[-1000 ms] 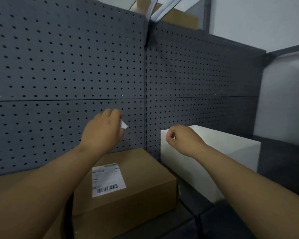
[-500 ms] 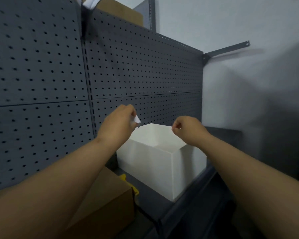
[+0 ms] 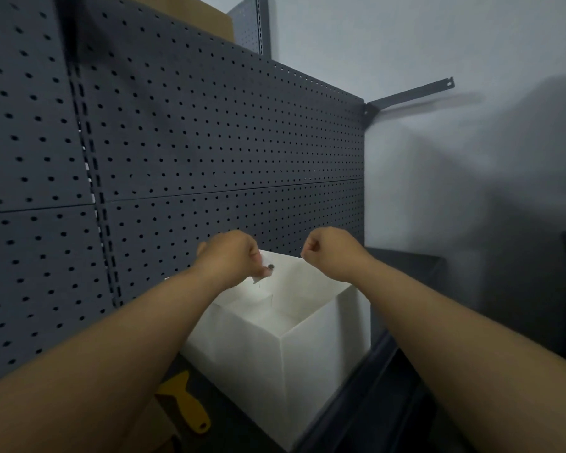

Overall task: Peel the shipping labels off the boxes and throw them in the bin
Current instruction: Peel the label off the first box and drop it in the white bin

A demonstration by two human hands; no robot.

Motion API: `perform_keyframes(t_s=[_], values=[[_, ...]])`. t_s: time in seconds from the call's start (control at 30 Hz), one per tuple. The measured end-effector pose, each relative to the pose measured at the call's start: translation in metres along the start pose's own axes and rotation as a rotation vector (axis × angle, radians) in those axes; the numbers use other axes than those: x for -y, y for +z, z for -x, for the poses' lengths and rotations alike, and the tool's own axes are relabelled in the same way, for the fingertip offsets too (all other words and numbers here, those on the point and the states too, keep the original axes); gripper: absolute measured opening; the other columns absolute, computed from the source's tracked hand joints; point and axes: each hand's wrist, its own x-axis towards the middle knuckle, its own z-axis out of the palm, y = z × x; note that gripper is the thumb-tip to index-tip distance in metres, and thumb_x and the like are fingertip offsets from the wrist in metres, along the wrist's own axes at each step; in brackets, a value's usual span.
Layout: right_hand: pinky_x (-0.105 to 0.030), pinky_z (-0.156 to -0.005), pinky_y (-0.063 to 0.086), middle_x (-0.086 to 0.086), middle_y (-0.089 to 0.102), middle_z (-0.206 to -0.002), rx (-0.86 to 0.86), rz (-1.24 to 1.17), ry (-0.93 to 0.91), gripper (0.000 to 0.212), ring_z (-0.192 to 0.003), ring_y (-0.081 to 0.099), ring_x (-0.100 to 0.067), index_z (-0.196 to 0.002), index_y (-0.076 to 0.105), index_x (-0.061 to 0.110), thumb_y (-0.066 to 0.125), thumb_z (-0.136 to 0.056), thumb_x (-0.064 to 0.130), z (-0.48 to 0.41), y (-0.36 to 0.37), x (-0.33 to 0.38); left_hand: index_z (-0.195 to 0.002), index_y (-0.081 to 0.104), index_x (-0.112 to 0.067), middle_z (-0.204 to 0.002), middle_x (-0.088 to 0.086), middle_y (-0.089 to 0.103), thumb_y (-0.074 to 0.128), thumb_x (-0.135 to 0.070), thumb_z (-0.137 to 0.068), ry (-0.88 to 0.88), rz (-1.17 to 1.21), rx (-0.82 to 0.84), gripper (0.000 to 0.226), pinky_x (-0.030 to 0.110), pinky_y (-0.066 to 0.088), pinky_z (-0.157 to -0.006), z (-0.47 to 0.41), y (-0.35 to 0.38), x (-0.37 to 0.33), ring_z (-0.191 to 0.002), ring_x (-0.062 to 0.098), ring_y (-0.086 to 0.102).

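Observation:
A white open-topped bin (image 3: 307,364) stands on the dark shelf, against the pegboard. My left hand (image 3: 227,256) hangs over the bin's back left rim, pinching a small white piece of peeled label (image 3: 264,268) that points down into the opening. My right hand (image 3: 330,251) is a closed fist with nothing visible in it, held over the bin's back right edge. The cardboard box is almost hidden; only a brown corner (image 3: 151,423) shows under my left forearm.
A yellow scraper (image 3: 185,403) lies on the shelf between the box corner and the bin. Grey pegboard (image 3: 209,152) rises behind. A pale wall (image 3: 471,174) and a metal bracket (image 3: 409,94) are to the right. Another cardboard box (image 3: 190,14) sits above the pegboard.
My view swung right, from the labelled cardboard box to the white bin. Both hands moved along and now hover over the bin's opening, the left one lowered with the label scrap.

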Motion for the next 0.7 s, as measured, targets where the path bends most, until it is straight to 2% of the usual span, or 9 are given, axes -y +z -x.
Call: perform_keyframes(t_s=[0.07, 0.17, 0.23, 0.3, 0.4, 0.47, 0.5, 0.6, 0.7], values=[[-0.044, -0.086, 0.056, -0.011, 0.07, -0.107, 0.017, -0.004, -0.004, 0.023, -0.098, 0.065, -0.029, -0.097, 0.065, 0.004, 0.047, -0.091, 0.017, -0.004, 0.002, -0.002, -0.048, 0.053, -0.021, -0.104, -0.01, 0.072, 0.069, -0.049, -0.076, -0.016, -0.088, -0.019, 0.042, 0.038, 0.029, -0.094, -0.002, 0.004, 0.002, -0.106, 0.02, 0.055], [-0.044, -0.086, 0.056, -0.014, 0.07, -0.11, 0.033, -0.011, -0.012, 0.025, -0.099, 0.066, -0.031, -0.101, 0.064, 0.001, 0.048, -0.092, 0.017, -0.01, 0.006, -0.003, -0.048, 0.055, -0.019, -0.105, -0.019, 0.071, 0.07, -0.047, -0.076, -0.02, -0.124, -0.022, 0.042, 0.038, 0.025, -0.093, -0.007, 0.008, 0.006, -0.118, 0.021, 0.046], [-0.045, -0.085, 0.055, -0.018, 0.069, -0.111, 0.041, -0.013, -0.024, 0.026, -0.096, 0.067, -0.033, -0.101, 0.064, -0.003, 0.048, -0.092, 0.015, -0.014, 0.009, -0.002, -0.049, 0.056, -0.02, -0.099, -0.015, 0.073, 0.069, -0.047, -0.077, -0.026, -0.133, -0.021, 0.041, 0.038, 0.025, -0.094, -0.01, 0.011, 0.007, -0.12, 0.022, 0.043], [-0.042, -0.082, 0.055, -0.019, 0.069, -0.11, 0.051, -0.01, -0.041, 0.024, -0.082, 0.063, -0.027, -0.097, 0.063, -0.004, 0.049, -0.092, 0.016, -0.017, 0.012, 0.0, -0.05, 0.056, -0.021, -0.092, -0.011, 0.073, 0.068, -0.048, -0.077, -0.025, -0.146, -0.014, 0.04, 0.04, 0.025, -0.097, -0.012, 0.014, 0.009, -0.117, 0.021, 0.043], [-0.035, -0.074, 0.051, -0.018, 0.07, -0.105, 0.063, -0.004, -0.073, 0.024, -0.076, 0.054, -0.02, -0.093, 0.063, -0.003, 0.052, -0.092, 0.019, -0.021, 0.017, 0.002, -0.063, 0.068, -0.029, -0.097, -0.014, 0.071, 0.07, -0.045, -0.077, -0.009, -0.134, -0.005, 0.021, 0.039, 0.023, -0.098, -0.013, 0.017, 0.011, -0.118, 0.019, 0.04], [-0.033, -0.074, 0.05, -0.018, 0.07, -0.105, 0.067, -0.006, -0.09, 0.026, -0.079, 0.059, -0.024, -0.097, 0.065, -0.002, 0.053, -0.092, 0.02, -0.022, 0.019, 0.003, -0.078, 0.073, -0.035, -0.106, -0.015, 0.067, 0.068, -0.038, -0.081, 0.01, -0.097, 0.01, 0.007, 0.037, 0.022, -0.094, -0.015, 0.019, 0.013, -0.119, 0.02, 0.037], [-0.034, -0.076, 0.05, -0.016, 0.07, -0.104, 0.068, -0.004, -0.095, 0.025, -0.083, 0.062, -0.026, -0.098, 0.065, 0.0, 0.054, -0.092, 0.022, -0.022, 0.02, 0.003, -0.083, 0.073, -0.036, -0.109, -0.015, 0.066, 0.066, -0.035, -0.084, 0.021, -0.085, 0.018, 0.008, 0.036, 0.022, -0.093, -0.015, 0.019, 0.013, -0.12, 0.022, 0.038], [-0.033, -0.075, 0.049, -0.014, 0.069, -0.105, 0.076, 0.009, -0.096, 0.026, -0.083, 0.06, -0.024, -0.099, 0.065, 0.001, 0.054, -0.092, 0.023, -0.024, 0.023, 0.002, -0.088, 0.071, -0.033, -0.113, -0.011, 0.067, 0.056, -0.024, -0.091, 0.062, -0.079, 0.059, 0.018, 0.036, 0.029, -0.098, -0.015, 0.018, 0.013, -0.113, 0.02, 0.051], [-0.035, -0.077, 0.05, -0.014, 0.069, -0.106, 0.076, 0.018, -0.088, 0.025, -0.08, 0.055, -0.021, -0.099, 0.064, 0.001, 0.052, -0.092, 0.021, -0.024, 0.023, 0.001, -0.089, 0.071, -0.017, -0.103, -0.003, 0.07, 0.058, -0.021, -0.09, 0.09, -0.005, 0.089, 0.014, 0.039, 0.044, -0.099, -0.014, 0.016, 0.012, -0.1, 0.02, 0.061]])
